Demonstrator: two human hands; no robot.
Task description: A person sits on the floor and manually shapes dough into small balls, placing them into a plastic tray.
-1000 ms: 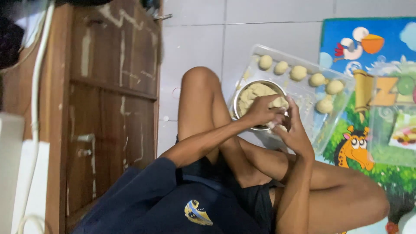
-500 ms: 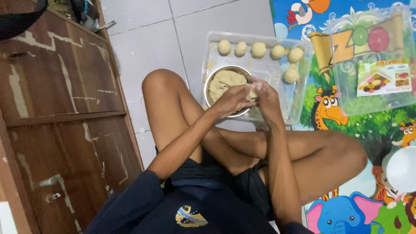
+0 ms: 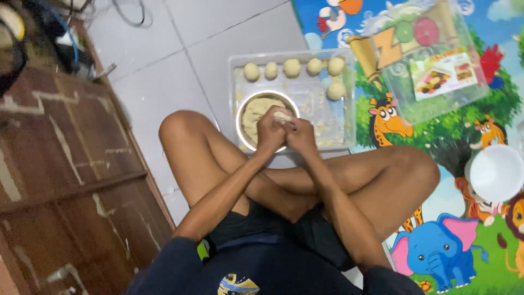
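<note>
Sitting cross-legged on the floor (image 3: 164, 82), white tile. Wooden door (image 3: 65, 180) on my left, animal-print play mat (image 3: 464, 229) on my right.

Clear tray (image 3: 322, 134) straight ahead, straddling tile and mat edge. Steel bowl (image 3: 244, 136) sits in its near-left part, half full of pale dough. Six dough balls (image 3: 292, 68) in the tray: five in a row along the far rim, one just below the right end.

Both hands meet over the bowl's right rim. Left hand (image 3: 270, 131) and right hand (image 3: 302, 134) are cupped together, closed around a small dough lump (image 3: 282, 116); only its top shows between the fingers.

Risks, my read:
- Lump is small and soft, could stick to my palms and tear.
- Hands sit over the bowl rim; leaning on it could tip the bowl inside the tray.
- My knee is near the tray corner; a leg shift could shove it and roll the balls.

Packaging: clear rectangular lidded box (image 3: 436, 65) on the mat, far right of the tray, with a rectangular label in red, green and white showing a food picture. White round bowl (image 3: 496, 172) further right, near my knee, on the mat.
</note>
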